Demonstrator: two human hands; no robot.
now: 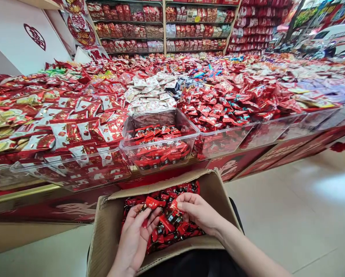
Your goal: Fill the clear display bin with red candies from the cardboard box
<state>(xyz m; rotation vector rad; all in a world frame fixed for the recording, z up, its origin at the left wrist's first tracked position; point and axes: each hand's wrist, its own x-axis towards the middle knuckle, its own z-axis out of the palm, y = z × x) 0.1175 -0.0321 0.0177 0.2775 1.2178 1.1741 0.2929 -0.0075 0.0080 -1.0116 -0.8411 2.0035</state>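
Observation:
An open cardboard box [105, 227] holds many small red and black wrapped candies [168, 229]. Both hands are inside its opening, above the heap. My left hand [139, 227], palm turned up, has a red wrapped candy [152, 202] pinched between thumb and fingers. To its right, my right hand [197, 209] is closed with thumb and fingertips on another red wrapper [174, 205]. Just beyond the box stands a clear plastic bin [160, 144], partly filled with similar red and black candies [157, 134]. The lower layers in the box are hidden.
Clear bins heaped with red-and-white packets [82, 130] stand at left. Red packets [215, 104] fill the bin at right, and white packets [150, 92] lie behind. Stocked shelves [163, 27] line the back. Tiled floor [290, 204] extends at right.

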